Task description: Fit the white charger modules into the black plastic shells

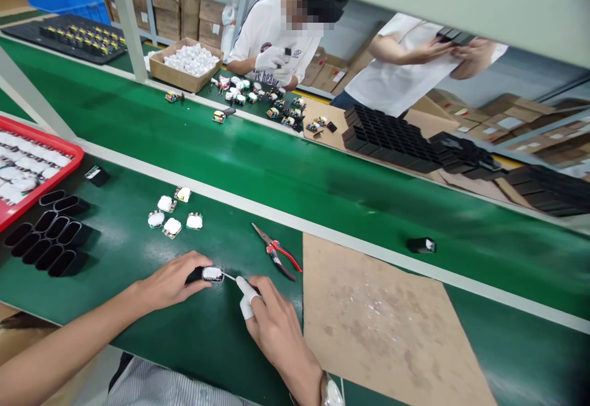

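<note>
My left hand grips a small black oval housing between thumb and fingers on the green bench. White padding fills the housing's open top. My right hand, with white covers on a finger, is closed around a thin metal-shafted tool. The tool's tip touches the edge of the padding; its handle is mostly hidden, so its exact kind is unclear. Beyond my hands lie several small circuit boards topped with white padding. Red-handled long-nose pliers rest just past my right hand.
Empty black housings stand at left beside a red tray of padded boards. A cardboard sheet lies right. Across the green conveyor belt, carrying a black housing, are two people, a box of white pieces and stacked black housings.
</note>
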The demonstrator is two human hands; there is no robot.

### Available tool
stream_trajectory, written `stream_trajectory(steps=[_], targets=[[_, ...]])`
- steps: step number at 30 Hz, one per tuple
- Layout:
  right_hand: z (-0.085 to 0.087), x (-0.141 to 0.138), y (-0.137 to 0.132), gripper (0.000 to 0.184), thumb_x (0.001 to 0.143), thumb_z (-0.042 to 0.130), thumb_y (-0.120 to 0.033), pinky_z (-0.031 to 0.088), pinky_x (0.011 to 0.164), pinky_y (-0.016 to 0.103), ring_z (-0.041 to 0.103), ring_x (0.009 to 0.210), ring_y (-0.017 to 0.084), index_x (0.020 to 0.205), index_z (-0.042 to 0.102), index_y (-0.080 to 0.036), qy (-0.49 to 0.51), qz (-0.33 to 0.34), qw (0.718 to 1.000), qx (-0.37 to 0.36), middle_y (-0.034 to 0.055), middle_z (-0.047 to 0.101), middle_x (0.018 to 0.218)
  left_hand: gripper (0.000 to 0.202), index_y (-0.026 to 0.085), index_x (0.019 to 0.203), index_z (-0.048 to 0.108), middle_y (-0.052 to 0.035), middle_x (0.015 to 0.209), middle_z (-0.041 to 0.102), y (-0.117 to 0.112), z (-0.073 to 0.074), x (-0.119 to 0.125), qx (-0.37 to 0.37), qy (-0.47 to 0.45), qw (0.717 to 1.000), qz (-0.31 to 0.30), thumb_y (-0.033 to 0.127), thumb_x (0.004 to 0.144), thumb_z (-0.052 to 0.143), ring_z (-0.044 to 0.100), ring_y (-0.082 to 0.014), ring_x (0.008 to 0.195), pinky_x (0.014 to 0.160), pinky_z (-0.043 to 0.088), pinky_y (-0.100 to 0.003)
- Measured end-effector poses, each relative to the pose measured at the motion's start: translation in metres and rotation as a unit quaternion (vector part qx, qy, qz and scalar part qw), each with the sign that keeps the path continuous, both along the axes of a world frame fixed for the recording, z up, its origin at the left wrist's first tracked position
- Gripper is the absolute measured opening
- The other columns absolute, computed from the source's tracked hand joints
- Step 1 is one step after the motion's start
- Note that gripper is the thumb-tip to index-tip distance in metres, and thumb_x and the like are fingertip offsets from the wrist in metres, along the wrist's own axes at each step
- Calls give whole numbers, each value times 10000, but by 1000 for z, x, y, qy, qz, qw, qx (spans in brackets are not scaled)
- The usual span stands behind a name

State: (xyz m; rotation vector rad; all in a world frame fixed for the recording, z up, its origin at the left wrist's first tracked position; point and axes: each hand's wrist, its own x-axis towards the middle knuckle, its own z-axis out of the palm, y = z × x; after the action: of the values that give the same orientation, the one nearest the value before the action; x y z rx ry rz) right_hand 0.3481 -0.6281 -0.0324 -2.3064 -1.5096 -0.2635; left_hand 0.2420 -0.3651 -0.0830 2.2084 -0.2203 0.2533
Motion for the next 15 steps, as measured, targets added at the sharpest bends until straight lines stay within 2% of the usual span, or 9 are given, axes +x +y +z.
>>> stream_trajectory(steps=[8, 15], targets=[[10, -3, 6, 305, 896, 434, 3, 517, 590, 375, 584, 844, 264, 841, 615, -237, -53, 0, 997, -52, 124, 634, 1068, 398, 283, 1402, 482, -83, 1238, 717, 0, -2, 0, 2, -7, 1000, 4, 340, 1049, 657, 745, -254, 1130, 946, 627, -392], [5, 4, 16, 300, 903, 439, 8, 505, 584, 343, 596, 872, 247, 853, 602, -239, -25, 27, 999, -31, 111, 633, 1065, 378, 279, 1382, 481, -82, 1232, 720, -1, -2, 0, -2, 0, 1000, 1, 333, 1051, 654, 743, -251, 1131, 938, 626, -383]])
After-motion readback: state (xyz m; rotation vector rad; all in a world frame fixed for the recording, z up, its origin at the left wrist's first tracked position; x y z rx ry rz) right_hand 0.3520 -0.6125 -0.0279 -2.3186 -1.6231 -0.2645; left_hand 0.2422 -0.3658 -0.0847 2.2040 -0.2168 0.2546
